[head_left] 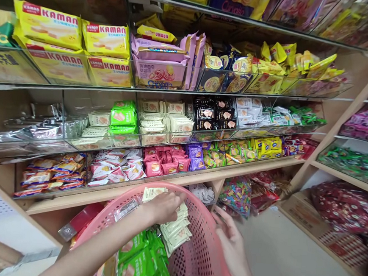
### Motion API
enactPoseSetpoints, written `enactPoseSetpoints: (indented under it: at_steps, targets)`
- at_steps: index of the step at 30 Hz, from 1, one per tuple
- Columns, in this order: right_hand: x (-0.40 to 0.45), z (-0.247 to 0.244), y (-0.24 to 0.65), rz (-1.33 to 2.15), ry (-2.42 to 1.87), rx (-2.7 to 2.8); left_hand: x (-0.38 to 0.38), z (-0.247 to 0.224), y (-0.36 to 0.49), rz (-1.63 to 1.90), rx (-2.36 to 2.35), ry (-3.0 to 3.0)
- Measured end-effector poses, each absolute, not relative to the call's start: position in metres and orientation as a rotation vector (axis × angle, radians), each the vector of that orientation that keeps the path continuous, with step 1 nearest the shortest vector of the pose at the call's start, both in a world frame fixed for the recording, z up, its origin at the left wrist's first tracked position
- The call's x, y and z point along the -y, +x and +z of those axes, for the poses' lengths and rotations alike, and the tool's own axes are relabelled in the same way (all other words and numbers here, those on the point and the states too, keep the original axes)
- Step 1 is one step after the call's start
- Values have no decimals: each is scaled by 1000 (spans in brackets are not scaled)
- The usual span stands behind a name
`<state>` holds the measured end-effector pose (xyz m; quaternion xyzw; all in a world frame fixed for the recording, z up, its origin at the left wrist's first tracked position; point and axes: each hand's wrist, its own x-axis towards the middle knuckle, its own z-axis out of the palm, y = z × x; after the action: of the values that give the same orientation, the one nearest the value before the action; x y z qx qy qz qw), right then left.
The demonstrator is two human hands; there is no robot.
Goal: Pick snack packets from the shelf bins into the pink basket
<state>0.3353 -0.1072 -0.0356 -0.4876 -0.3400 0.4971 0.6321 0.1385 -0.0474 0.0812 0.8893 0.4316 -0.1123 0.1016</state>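
A pink perforated plastic basket (pixel 195 258) is in front of me, below the shelves. My left hand (pixel 167 207) reaches into it, fingers curled over a stack of cream-coloured snack packets (pixel 176 233); its fingertips are partly hidden. Bright green snack packets (pixel 140 264) fill the near part of the basket. Another cream packet (pixel 154 193) lies against the far inner wall, with a clear wrapper (pixel 127 209) to its left. At the basket's right rim, my right hand (pixel 229 235) grips the edge, its fingers on the outer side.
Glass-fronted shelves hold yellow biscuit packs (pixel 49 25), cream packets (pixel 180 127), green packets (pixel 123 116) and black packets (pixel 205 116). A wooden shelf edge (pixel 103 193) runs just behind the basket. On the floor at right stands a cardboard box (pixel 308 220) beneath a red bag (pixel 347 206).
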Motion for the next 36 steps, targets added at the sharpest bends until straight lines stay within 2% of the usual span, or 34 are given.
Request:
enactPoseSetpoints:
  at_steps: [16,23,29,31,36]
  targets:
    - [106,-39,337,1113,-1117,822,38,66,128,-12,-1297,2666]
    - [105,-42,341,1154,-1089,803,49,67,40,547,-1630,2479]
    - [104,-48,342,1161,-1084,817,49,25,-48,537,-1971,2029]
    - [104,-48,342,1179,-1071,792,46,10,-59,515,-1966,1943]
    - [107,-44,347,1248,-1029,762,38,-5,-57,624,-1619,1794]
